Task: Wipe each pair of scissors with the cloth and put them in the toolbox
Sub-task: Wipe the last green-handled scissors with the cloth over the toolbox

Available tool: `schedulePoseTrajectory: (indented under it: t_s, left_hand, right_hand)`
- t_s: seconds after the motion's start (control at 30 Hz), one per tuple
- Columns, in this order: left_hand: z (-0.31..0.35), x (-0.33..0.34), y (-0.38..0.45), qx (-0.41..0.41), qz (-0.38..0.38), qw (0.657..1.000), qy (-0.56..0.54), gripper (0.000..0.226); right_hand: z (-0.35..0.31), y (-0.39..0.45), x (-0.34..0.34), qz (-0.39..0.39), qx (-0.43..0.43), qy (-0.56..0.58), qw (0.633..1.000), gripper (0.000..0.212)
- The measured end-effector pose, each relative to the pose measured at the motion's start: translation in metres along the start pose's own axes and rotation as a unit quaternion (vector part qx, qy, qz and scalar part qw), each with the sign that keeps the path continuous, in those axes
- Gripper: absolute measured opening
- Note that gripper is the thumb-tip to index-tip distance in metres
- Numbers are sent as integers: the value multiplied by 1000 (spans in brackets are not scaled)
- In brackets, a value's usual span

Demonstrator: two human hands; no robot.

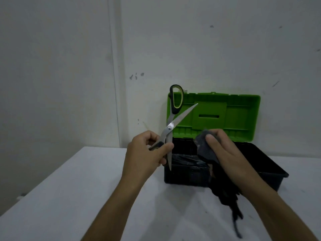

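Scissors (171, 126): one pair in view, steel blades spread wide, black handles with a yellow-green inner rim. One handle loop stands up in front of the lid's left corner; the other is inside the left hand (149, 152), whose fingers and thumb curl round it. One blade points up and right across the lid, the other points down in front of the box's left end. The pair is held in the air, above the table and just left of the box opening.

Cloth (206, 150): one, dark grey to black. The right hand (225, 153) grips a bunched end, thumb pressed on top; the rest hangs below the wrist, its tail reaching down toward the table. Cloth and blades are apart.

Toolbox (271, 169): one, black base, open. Something dark and shiny lies inside its left part; what it is cannot be told.

Lid (243, 115): one, bright green, standing upright against the wall, with a slot in a raised centre panel.

Writing: none readable on any item.

Table (69, 197): white, covered with a lightly creased sheet, with a few small specks.

Wall (225, 49): off-white, with scattered dark marks and scuffs; a vertical seam runs down at left.
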State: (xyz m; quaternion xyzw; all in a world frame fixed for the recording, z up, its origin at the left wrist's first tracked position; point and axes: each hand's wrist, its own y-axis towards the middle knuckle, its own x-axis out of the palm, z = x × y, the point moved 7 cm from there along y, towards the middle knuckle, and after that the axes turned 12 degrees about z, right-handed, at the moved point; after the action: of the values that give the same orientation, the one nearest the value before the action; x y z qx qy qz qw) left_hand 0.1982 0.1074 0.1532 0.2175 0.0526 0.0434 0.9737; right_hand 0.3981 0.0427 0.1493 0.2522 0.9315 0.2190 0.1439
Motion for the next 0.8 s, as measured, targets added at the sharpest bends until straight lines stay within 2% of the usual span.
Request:
schedulePoseTrajectory:
  t_s: [0.13,0.23,0.3,0.43,0.67,0.73,0.8]
  left_hand:
    - [-3,9,-5,-51,0,996,-72,27]
    - [-4,16,-11,-95,-4,987,-132,25]
    - [-3,20,-14,-110,-9,982,-155,24]
    - [-1,14,-14,-94,-28,986,-136,23]
    - [-3,2,-15,-116,-131,976,-130,18]
    - [-2,8,-21,-114,-164,969,-142,22]
    - [-3,12,-23,-112,-160,968,-157,23]
  right_hand:
    - [-18,-11,23,-71,-41,-51,995,23]
    - [-11,-19,33,-84,-36,-59,994,25]
    - [-10,-24,39,-82,-47,-45,995,20]
    - [-11,-23,39,-76,-44,-12,996,4]
    - [-9,-14,14,-105,4,-46,993,6]
    - [-8,-11,7,-89,-8,-73,993,7]
    - [-9,-8,2,-59,-34,-110,992,6]
